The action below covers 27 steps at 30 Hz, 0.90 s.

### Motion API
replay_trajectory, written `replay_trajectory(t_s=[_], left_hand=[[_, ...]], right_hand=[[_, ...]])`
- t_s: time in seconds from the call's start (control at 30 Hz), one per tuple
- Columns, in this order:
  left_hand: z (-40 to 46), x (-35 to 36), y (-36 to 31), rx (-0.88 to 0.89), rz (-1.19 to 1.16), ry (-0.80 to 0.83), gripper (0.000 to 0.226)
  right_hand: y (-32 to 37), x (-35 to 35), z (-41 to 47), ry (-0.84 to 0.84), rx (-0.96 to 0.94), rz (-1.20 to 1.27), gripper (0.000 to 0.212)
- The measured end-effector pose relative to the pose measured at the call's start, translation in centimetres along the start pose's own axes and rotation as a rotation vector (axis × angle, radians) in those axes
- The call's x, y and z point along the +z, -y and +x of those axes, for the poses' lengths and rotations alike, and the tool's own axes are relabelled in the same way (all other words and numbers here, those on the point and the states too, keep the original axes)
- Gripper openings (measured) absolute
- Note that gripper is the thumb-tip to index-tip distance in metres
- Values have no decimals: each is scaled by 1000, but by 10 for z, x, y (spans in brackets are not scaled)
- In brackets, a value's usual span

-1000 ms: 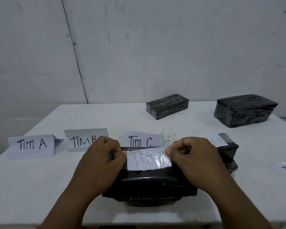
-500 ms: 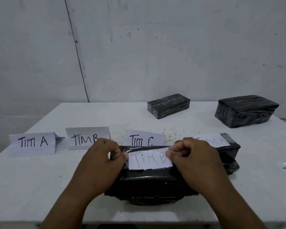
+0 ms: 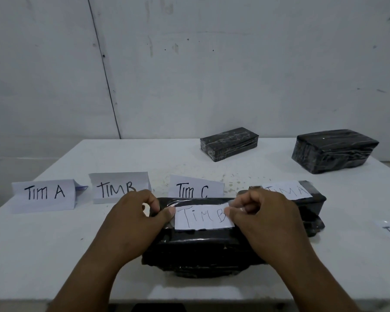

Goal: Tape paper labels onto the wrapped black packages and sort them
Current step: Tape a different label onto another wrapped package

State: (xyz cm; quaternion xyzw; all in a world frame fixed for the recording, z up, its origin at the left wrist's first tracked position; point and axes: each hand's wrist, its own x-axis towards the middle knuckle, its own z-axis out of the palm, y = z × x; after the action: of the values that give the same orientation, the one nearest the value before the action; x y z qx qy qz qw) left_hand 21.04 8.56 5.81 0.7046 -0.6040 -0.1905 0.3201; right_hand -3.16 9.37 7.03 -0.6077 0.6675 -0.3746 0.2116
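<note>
Hands work nearest the counter (image 3: 54, 255) edge: left hand (image 3: 133, 224) pinches one end of a clear tape strip, thumb down on the front package (image 3: 196, 248) just beside the "Tim B" label (image 3: 203, 216); right hand (image 3: 263, 221) pinches the other end at the label's right edge. Best approach, imo: keep tape taut, lay it flat across the paper, rub outward w/ thumbs so no wrinkles. Package is black, glossy wrap, creased. Behind it a second package (image 3: 311, 199) w/ label on top. Further back, folded signs Tim A (image 3: 43, 193), Tim B (image 3: 115, 186), Tim C (image 3: 194, 188). Far side: two unlabelled packages (image 3: 229, 144).
</note>
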Motion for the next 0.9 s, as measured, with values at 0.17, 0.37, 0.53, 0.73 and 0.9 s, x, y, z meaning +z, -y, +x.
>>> replay_trajectory(t_s=[0.17,0.37,0.53,0.73,0.9], left_hand=[[-1,-3,-4,7,7,-27,28],[-18,-4,-15,406,16,-239,21],[-38,8,-21,612,221,133,50],[-43,21,-15,512,439,249,72],[-47,14,-25,451,532,303,61]], right_hand=[[2,-2,-2,-28,10,-4,22],[-4,-1,-8,-207,-225,-137,33],[-3,21,-35,-99,-496,-373,47],[-10,32,-42,78,-438,-516,67],[-12,26,-45,144,-401,-537,66]])
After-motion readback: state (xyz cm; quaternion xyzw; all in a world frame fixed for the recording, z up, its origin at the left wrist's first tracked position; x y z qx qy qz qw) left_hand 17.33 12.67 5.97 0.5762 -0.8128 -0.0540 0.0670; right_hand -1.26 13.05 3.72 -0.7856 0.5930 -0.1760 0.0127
